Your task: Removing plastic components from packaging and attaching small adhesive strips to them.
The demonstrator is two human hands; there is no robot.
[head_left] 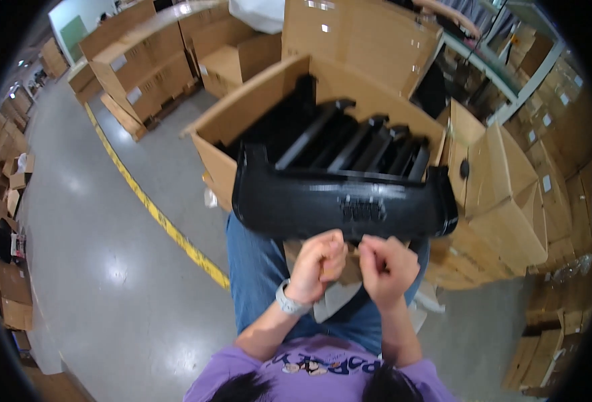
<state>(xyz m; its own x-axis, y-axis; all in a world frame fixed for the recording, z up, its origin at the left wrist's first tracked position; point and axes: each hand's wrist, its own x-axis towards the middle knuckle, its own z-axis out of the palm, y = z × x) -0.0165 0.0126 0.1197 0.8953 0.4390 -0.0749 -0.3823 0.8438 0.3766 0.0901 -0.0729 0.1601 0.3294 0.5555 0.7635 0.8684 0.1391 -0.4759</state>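
Black panel (296, 204) looks stiff, kinda slick, best held by the ends (445, 211); left grip (319, 263) and right grip (388, 270) are balled up, can't tell if holding anything.

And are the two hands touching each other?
Apart. The head view shows it: a narrow gap runs between the left hand and the right hand, both curled near the black panel's lower edge.

Black panel (292, 204) blocking ahead, open floor (118, 288) left
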